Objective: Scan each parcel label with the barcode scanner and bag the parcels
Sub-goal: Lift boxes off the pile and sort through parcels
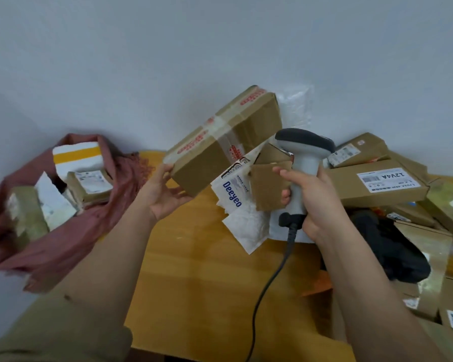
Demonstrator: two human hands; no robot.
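My left hand (165, 193) grips the near corner of a brown cardboard parcel (225, 142) sealed with clear tape bearing red print, and holds it tilted in the air above the table. My right hand (311, 197) grips the handle of a grey and white barcode scanner (302, 158), whose dark head points left toward the parcel. The scanner's black cable (270, 286) hangs down over the table. A reddish cloth bag (71, 231) lies open at the left with several parcels inside it.
A yellow wooden table (207, 270) lies under my arms. White padded mailers (236, 202) sit beneath the lifted parcel. A heap of cardboard boxes (382, 184) and a black item (392, 246) crowd the right side. A plain pale wall stands behind.
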